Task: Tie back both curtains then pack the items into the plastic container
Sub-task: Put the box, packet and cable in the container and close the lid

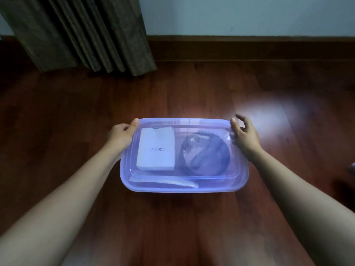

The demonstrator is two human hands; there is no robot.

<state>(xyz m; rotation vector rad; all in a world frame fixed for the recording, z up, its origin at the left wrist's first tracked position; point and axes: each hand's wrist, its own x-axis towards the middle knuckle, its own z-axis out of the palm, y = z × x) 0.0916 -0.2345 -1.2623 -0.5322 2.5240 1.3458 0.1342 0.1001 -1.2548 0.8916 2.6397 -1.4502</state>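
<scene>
1. Head view looks down on a plastic container (242, 181) that sits on a dark red wooden floor (57, 112), in the middle of the scene and just ahead of the person's two bare forearms.
2. A translucent blue lid (182, 121) lies over the container, and the contents show through it.
3. Inside, a white box (156, 148) with a small printed logo lies flat in the left half.
4. A coiled dark cable (205, 152), in what looks like clear wrapping, fills the right half, just beside the box.
5. A long pale packet (163, 182) lies along the near wall, in front of the box.
6. The left hand (120, 136) grips the far left corner: its thumb (134, 124) lies on top of the lid and the fingers curl round the rim.
7. The right hand (245, 137) is at the far right corner with its thumb (234, 124) against the lid's edge. The other fingers are spread and loosely bent, off the plastic, holding nothing.
8. A brown pleated curtain (80, 33) hangs at the far left, its hem down at the floor.
9. A pale wall (249, 14) with a dark baseboard (249, 48) runs across the far side.
10. A bright patch of reflected light (269, 112) lies on the floor just beyond the right hand.
</scene>
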